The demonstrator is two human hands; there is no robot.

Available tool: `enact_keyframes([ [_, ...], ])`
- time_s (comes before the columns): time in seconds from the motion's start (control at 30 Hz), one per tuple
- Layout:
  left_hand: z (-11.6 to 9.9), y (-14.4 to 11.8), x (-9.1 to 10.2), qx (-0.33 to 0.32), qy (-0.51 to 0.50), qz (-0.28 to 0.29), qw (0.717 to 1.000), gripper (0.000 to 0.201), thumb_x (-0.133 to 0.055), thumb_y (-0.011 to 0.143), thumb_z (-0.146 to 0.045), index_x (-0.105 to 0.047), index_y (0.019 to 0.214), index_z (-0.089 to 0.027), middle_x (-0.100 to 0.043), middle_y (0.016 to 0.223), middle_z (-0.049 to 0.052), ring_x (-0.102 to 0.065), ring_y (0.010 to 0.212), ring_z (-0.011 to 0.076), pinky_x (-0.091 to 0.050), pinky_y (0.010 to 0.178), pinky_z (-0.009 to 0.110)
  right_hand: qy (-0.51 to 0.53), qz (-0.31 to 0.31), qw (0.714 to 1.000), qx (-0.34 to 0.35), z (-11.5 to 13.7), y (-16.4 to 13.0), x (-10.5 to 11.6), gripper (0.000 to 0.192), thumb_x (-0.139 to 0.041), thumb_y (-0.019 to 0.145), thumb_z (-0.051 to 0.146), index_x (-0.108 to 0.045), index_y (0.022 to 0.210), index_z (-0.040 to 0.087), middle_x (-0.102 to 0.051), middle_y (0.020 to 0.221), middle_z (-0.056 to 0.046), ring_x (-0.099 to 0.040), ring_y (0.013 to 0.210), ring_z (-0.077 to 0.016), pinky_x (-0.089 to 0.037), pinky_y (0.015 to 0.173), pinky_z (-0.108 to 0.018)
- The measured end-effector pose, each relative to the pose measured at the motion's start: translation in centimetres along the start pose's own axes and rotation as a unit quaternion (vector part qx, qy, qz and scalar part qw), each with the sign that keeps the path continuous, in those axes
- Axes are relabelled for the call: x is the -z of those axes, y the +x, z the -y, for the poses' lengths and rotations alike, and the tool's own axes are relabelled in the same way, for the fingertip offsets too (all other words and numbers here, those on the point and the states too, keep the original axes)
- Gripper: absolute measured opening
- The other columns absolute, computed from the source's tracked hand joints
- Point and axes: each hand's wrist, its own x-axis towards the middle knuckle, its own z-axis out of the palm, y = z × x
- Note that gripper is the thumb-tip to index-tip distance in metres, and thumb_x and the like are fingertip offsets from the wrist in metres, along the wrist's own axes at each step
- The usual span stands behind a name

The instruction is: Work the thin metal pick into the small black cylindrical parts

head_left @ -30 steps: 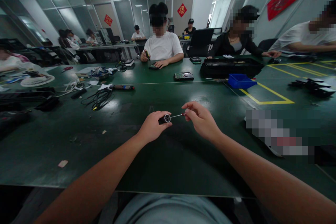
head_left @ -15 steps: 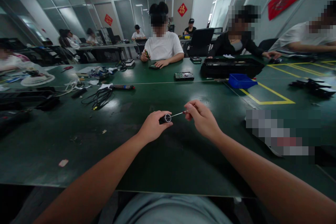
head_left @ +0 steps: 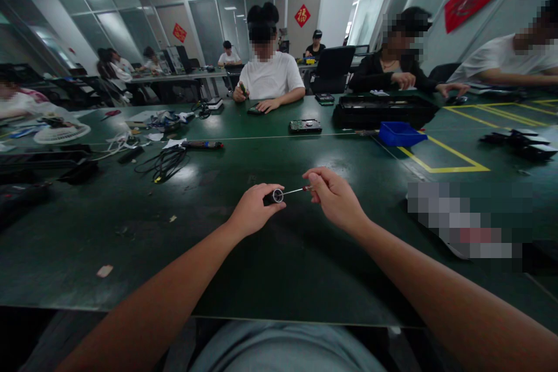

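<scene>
My left hand (head_left: 254, 207) is closed round a short black cylinder (head_left: 269, 197). The cylinder's open end, with a pale ring, faces right and slightly toward me. In my right hand (head_left: 333, 195), the fingertips pinch the reddish handle of a thin screwdriver (head_left: 294, 190). Its metal shaft points left, and the tip reaches the ringed opening; how deep it sits is hidden. Both hands are held above the green table (head_left: 279, 267), close together in front of me.
Black cables (head_left: 168, 160) and a pen-like tool (head_left: 203, 145) lie left. Farther off are a bare hard drive (head_left: 305, 126), a black casing (head_left: 386, 109) and a blue bin (head_left: 401, 134). A blurred-out pale item (head_left: 457, 224) lies right. A person (head_left: 272, 78) works opposite.
My right fingers have shifted slightly round the screwdriver handle, while my left hand keeps its hold on the cylinder. A person in black at the right has raised a hand.
</scene>
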Motion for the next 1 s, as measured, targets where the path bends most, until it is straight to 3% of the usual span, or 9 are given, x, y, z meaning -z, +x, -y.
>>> enact_keyframes([
  [0.1,-0.1,0.0,0.0,0.002,-0.006,-0.007,1.000,0.036,-0.074,0.082,-0.025,-0.067,0.117,-0.026,-0.069,0.110,0.002,-0.061,0.103,0.0216,-0.044,0.092,0.037,-0.001,-0.015,1.000,0.014,-0.4,0.0,-0.2,0.026,-0.049,0.096,0.038,-0.054,0.115,0.022,-0.059,0.075,0.001,-0.060,0.070,-0.0176,-0.047,0.067,-0.033],
  [0.2,-0.1,0.0,0.0,-0.003,-0.005,-0.006,1.000,0.036,-0.074,0.082,-0.025,-0.067,0.117,-0.026,-0.069,0.110,0.002,-0.061,0.103,0.0214,-0.044,0.093,0.037,0.015,-0.031,0.999,0.008,-0.7,0.1,-0.3,0.028,-0.054,0.093,0.037,-0.053,0.116,0.021,-0.063,0.084,-0.002,-0.063,0.078,-0.0190,-0.049,0.073,-0.035],
  [0.4,0.0,0.0,-0.1,-0.004,0.004,0.007,1.000,0.036,-0.075,0.082,-0.026,-0.067,0.117,-0.025,-0.069,0.109,0.003,-0.061,0.103,0.0222,-0.044,0.093,0.038,-0.011,-0.010,1.000,-0.010,0.1,0.1,0.2,0.032,-0.041,0.099,0.044,-0.061,0.090,0.021,-0.051,0.058,0.003,-0.052,0.055,-0.0149,-0.041,0.057,-0.031],
  [0.47,0.0,0.0,-0.1,-0.003,0.005,0.005,1.000,0.036,-0.074,0.082,-0.027,-0.067,0.117,-0.026,-0.069,0.110,0.003,-0.061,0.104,0.0226,-0.044,0.094,0.038,-0.015,-0.011,1.000,-0.009,0.2,0.1,0.2,0.027,-0.042,0.098,0.039,-0.061,0.093,0.021,-0.051,0.060,0.004,-0.051,0.055,-0.0147,-0.040,0.056,-0.031],
  [0.6,0.0,0.0,0.0,-0.001,0.000,-0.001,1.000,0.036,-0.074,0.082,-0.027,-0.067,0.118,-0.026,-0.068,0.111,0.003,-0.061,0.105,0.0223,-0.044,0.094,0.038,0.054,-0.040,0.998,-0.006,-0.2,0.0,-0.2,0.018,-0.051,0.092,0.034,-0.056,0.104,0.022,-0.059,0.074,0.001,-0.058,0.068,-0.0163,-0.046,0.065,-0.033],
  [0.73,0.0,0.0,0.0,-0.003,-0.005,-0.003,1.000,0.036,-0.074,0.083,-0.026,-0.066,0.118,-0.026,-0.068,0.109,0.003,-0.061,0.103,0.0218,-0.045,0.092,0.037,0.160,-0.043,0.986,-0.020,-0.6,0.3,-0.7,0.021,-0.059,0.088,0.040,-0.059,0.094,0.020,-0.064,0.081,-0.002,-0.061,0.075,-0.0171,-0.050,0.076,-0.036],
  [0.9,-0.2,-0.1,0.2,-0.024,-0.021,-0.002,0.999,0.037,-0.074,0.083,-0.025,-0.066,0.118,-0.026,-0.068,0.108,0.002,-0.060,0.103,0.0217,-0.045,0.092,0.038,0.269,-0.062,0.957,-0.092,-1.3,0.8,-0.9,0.030,-0.060,0.086,0.050,-0.061,0.088,0.020,-0.062,0.080,-0.003,-0.061,0.073,-0.0171,-0.054,0.074,-0.037],
  [1.0,-0.4,-0.2,0.3,-0.024,-0.022,-0.010,0.999,0.038,-0.074,0.083,-0.025,-0.065,0.119,-0.027,-0.068,0.110,0.002,-0.060,0.105,0.0218,-0.044,0.094,0.038,0.302,-0.042,0.942,-0.139,-1.6,1.0,-0.8,0.029,-0.057,0.088,0.051,-0.058,0.085,0.022,-0.059,0.073,-0.003,-0.058,0.065,-0.0177,-0.055,0.071,-0.038],
])
